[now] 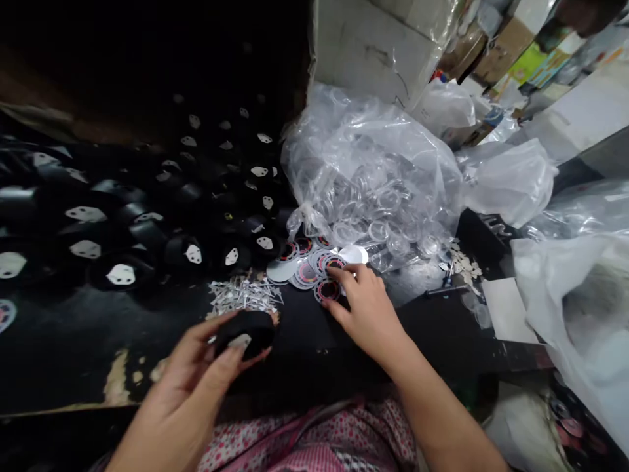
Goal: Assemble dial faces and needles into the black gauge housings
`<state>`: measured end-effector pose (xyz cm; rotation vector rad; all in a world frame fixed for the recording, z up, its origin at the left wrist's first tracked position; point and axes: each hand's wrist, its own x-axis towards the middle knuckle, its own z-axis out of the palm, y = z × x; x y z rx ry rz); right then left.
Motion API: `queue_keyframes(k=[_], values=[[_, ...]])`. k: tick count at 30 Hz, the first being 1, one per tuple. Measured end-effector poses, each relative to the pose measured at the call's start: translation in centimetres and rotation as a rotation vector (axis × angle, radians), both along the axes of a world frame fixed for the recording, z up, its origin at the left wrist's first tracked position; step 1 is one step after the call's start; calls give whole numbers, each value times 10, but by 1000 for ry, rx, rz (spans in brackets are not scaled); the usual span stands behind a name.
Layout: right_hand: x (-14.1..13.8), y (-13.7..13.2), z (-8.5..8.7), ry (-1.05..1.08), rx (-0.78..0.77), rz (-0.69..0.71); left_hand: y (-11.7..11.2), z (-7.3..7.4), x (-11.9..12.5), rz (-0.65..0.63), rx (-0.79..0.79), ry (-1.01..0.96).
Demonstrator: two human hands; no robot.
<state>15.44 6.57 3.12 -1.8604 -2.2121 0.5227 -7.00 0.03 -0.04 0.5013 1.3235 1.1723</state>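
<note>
My left hand (189,377) grips a black round housing (246,331), its thumb on a small pale plate inside. The fingers of my right hand (368,311) are curled at the near edge of a pile of round printed dial discs (305,272), with thumb and index finger on the rim of one dark-centred dial disc (327,290). Just beyond the housing lies a heap of small silvery pointer-like pieces (243,295). How many discs my right fingers touch cannot be made out.
Many black housings with pale plates (120,274) fill the left side of the dark table (304,347). Behind the discs sits a clear plastic bag of transparent rings (378,183). To the right are small flat pieces (464,265), a white card (510,310) and a white bag (580,328).
</note>
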Motion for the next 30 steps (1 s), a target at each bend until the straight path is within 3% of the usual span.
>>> queue_keyframes(k=[3, 5, 10, 14, 19, 24, 30], values=[[-4, 4, -2, 50, 18, 3, -5, 3, 18, 5, -36, -159], [-4, 4, -3, 216, -18, -47, -6, 7, 25, 4, -38, -265], [-11, -5, 2, 898, -358, -117, 0, 18, 29, -59, -69, -505], [-21, -9, 8, 1133, -517, -72, 5, 21, 29, 12, -28, -482], [-24, -12, 9, 1008, -354, -122, 3, 16, 31, 43, -37, -388], [-28, -20, 17, 797, -173, -116, 1, 11, 36, -8, -45, -407], [-41, -25, 21, 688, -35, 96, -8, -1, 37, -32, -64, -249]])
